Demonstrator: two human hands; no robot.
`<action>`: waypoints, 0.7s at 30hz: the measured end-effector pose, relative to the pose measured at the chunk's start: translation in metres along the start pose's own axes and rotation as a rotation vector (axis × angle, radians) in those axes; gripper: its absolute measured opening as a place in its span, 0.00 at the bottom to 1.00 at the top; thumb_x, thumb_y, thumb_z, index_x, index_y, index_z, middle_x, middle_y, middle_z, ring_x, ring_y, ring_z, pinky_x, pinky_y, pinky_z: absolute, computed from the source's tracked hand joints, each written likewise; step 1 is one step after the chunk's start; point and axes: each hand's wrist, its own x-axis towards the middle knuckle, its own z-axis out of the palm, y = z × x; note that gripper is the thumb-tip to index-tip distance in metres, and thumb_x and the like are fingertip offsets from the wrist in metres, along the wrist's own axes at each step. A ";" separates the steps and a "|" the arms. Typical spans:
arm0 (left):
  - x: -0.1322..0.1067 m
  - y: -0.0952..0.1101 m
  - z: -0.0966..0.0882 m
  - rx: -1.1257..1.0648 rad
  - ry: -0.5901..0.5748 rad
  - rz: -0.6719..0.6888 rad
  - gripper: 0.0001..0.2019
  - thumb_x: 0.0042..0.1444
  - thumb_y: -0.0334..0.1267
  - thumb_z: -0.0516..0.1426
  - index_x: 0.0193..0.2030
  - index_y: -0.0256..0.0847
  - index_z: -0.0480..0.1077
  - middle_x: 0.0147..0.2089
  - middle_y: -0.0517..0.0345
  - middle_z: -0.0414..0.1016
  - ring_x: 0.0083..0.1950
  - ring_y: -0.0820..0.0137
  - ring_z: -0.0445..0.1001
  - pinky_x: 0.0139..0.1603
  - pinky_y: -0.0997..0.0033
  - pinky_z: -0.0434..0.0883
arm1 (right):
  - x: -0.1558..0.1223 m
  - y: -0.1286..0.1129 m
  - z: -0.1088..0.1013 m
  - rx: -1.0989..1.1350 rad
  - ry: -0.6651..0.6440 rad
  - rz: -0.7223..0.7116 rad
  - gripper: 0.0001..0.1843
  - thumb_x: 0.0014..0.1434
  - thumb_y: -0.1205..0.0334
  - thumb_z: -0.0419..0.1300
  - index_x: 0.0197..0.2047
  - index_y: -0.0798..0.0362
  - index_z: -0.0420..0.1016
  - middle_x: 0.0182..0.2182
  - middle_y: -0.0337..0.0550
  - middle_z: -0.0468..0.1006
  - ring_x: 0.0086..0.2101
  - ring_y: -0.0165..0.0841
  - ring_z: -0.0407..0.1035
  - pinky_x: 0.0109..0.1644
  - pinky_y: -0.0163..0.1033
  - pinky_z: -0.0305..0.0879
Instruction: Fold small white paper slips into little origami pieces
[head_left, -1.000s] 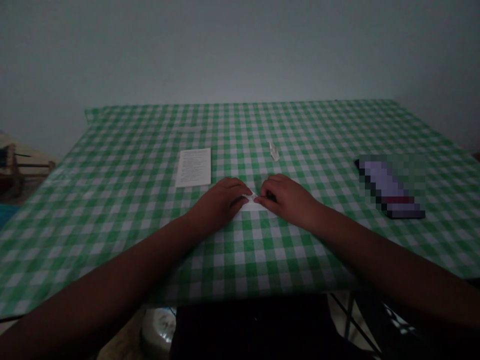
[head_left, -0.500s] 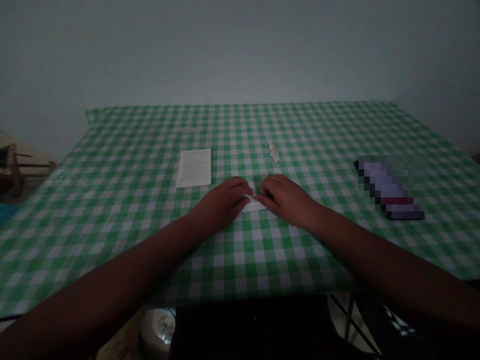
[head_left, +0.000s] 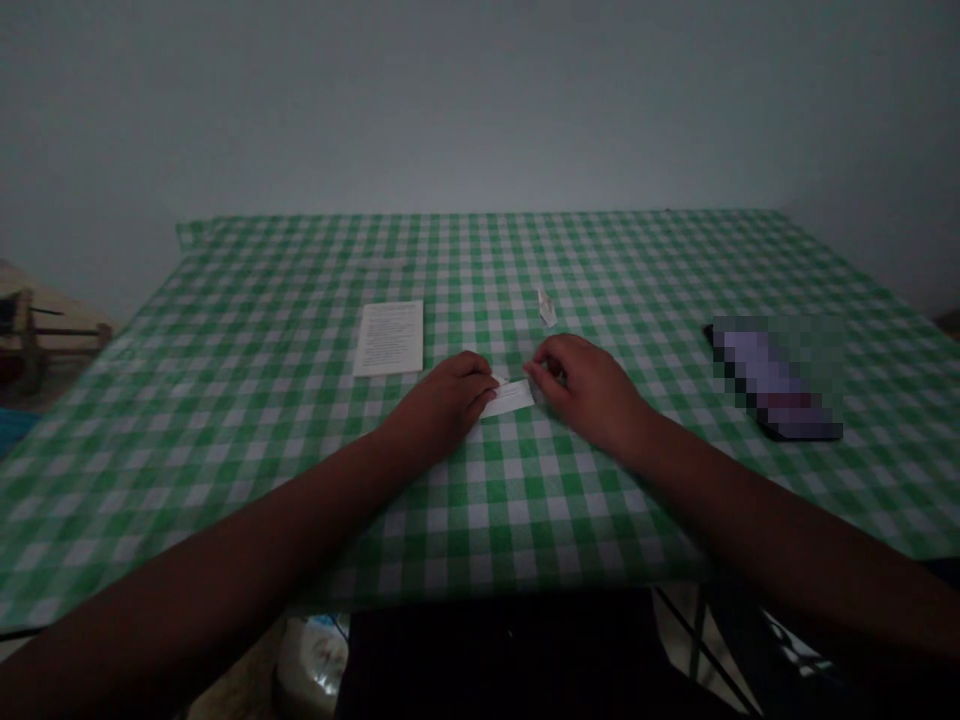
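Note:
A small white strip of paper (head_left: pixel 511 398), with faint print on it, lies on the checked cloth in front of me. My left hand (head_left: pixel 448 400) is closed on its left end, thumb and fingers pressing it; that end is hidden under them. At the strip's far right corner, the thumb and forefinger of my right hand (head_left: pixel 585 385) are pinched together on the paper's edge. A bit of folded paper edge shows between the two hands.
A white printed sheet or pad (head_left: pixel 389 338) lies left of my hands. A crumpled paper scrap (head_left: pixel 547 308) is beyond them, and a phone-like dark object (head_left: pixel 776 385), partly pixelated, lies to the right. The green-and-white tablecloth (head_left: pixel 480 240) reaches a plain wall.
My right hand has shifted slightly right and away from the left hand. More of the paper strip now shows, its right end tilted up and away. The left hand has barely moved.

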 end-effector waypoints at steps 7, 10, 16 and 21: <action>0.001 -0.001 0.004 0.018 0.052 -0.064 0.10 0.68 0.32 0.53 0.44 0.34 0.77 0.47 0.48 0.74 0.49 0.64 0.74 0.56 0.58 0.75 | -0.015 -0.029 -0.003 -0.189 -0.281 -0.344 0.17 0.69 0.69 0.50 0.54 0.61 0.75 0.47 0.56 0.77 0.47 0.45 0.67 0.52 0.51 0.68; 0.001 -0.001 0.004 0.014 0.045 -0.067 0.11 0.68 0.32 0.53 0.45 0.34 0.77 0.48 0.47 0.74 0.50 0.64 0.73 0.56 0.58 0.74 | -0.023 -0.037 0.002 -0.251 -0.310 -0.343 0.21 0.69 0.70 0.48 0.62 0.64 0.70 0.54 0.59 0.75 0.54 0.47 0.65 0.55 0.52 0.68; -0.002 -0.005 0.004 0.017 0.036 -0.040 0.10 0.67 0.32 0.53 0.47 0.36 0.76 0.50 0.49 0.73 0.52 0.64 0.73 0.59 0.58 0.74 | -0.027 -0.036 0.003 -0.280 -0.313 -0.283 0.22 0.69 0.69 0.50 0.63 0.62 0.70 0.59 0.57 0.74 0.56 0.48 0.64 0.56 0.53 0.68; -0.006 -0.009 0.001 -0.030 -0.004 -0.045 0.12 0.67 0.30 0.51 0.50 0.36 0.75 0.53 0.47 0.72 0.55 0.63 0.73 0.61 0.57 0.73 | -0.024 -0.033 -0.006 -0.287 -0.323 -0.208 0.19 0.68 0.69 0.52 0.59 0.59 0.75 0.59 0.52 0.76 0.54 0.46 0.67 0.55 0.52 0.67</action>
